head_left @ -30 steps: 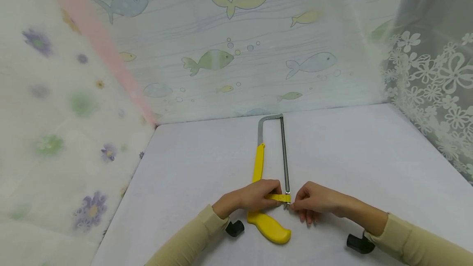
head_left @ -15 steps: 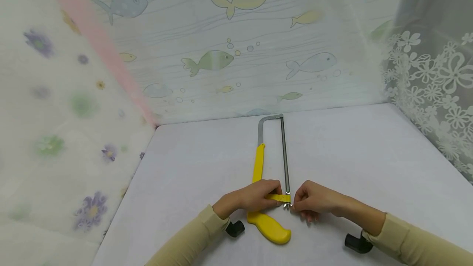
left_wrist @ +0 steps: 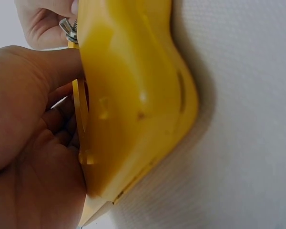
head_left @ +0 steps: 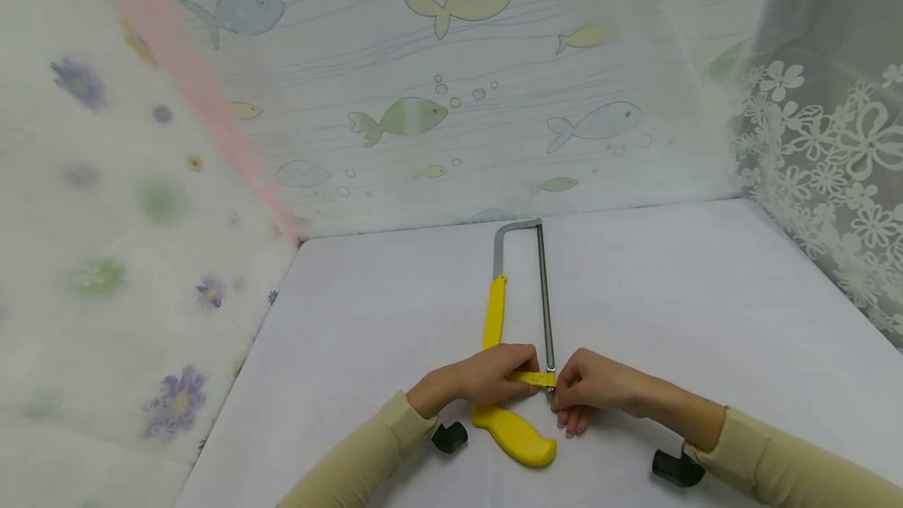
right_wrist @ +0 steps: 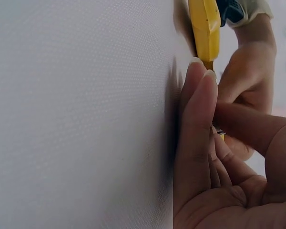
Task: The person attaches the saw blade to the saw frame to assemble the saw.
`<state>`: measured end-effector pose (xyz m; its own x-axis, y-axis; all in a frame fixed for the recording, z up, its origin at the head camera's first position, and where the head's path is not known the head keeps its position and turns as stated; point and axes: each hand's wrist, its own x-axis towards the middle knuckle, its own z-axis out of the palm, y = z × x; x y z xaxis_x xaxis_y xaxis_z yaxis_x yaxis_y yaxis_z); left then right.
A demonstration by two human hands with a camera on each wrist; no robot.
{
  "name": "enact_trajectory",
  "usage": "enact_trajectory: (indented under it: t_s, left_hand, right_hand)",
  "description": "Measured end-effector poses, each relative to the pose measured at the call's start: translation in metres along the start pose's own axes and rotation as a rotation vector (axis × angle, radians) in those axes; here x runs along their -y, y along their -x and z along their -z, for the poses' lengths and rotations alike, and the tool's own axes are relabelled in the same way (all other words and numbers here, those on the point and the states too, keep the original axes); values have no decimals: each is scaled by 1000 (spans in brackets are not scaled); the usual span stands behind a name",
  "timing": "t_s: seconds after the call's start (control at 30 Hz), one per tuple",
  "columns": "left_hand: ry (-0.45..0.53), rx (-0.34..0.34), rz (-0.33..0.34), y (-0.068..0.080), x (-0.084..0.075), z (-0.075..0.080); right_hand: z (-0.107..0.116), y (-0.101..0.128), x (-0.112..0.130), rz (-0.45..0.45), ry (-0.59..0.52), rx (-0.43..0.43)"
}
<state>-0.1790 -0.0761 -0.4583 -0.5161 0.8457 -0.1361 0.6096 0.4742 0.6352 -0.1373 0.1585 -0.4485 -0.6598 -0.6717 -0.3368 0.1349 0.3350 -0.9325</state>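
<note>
A hacksaw (head_left: 496, 312) with a yellow handle (head_left: 520, 437) and a grey metal front frame lies on the white table, its handle toward me. My left hand (head_left: 490, 373) grips the yellow frame just above the handle, thumb and fingers round it. At the near end of the blade (head_left: 545, 296), a small metal wing nut (left_wrist: 66, 28) sits on a threaded bolt. Thumb and forefinger of my right hand (head_left: 607, 384) are at this wing nut and pinch it, mostly hiding it in the head view. The other right fingers (right_wrist: 195, 138) hang low beside the table surface.
The white table (head_left: 705, 296) is bordered by a fish-print curtain (head_left: 494, 61) behind, a flower-print curtain (head_left: 106, 257) on the left and a lace curtain (head_left: 832, 147) on the right. A black wrist device (head_left: 677, 467) sits under each sleeve.
My right hand has shifted slightly left, its fingertips now over the wing nut, which showed beside them half a second ago. The wing nut's wings have changed angle. My left hand stays put.
</note>
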Motion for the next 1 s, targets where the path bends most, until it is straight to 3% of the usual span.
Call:
enact_trajectory:
  t_s: [0.43, 1.0]
  left_hand:
    - [2, 5, -1, -1, 1, 0]
    - [-19, -3, 3, -1, 1, -1]
  right_hand:
    - [-1, -2, 2, -75, 31, -44]
    - [7, 7, -4, -31, 53, -52]
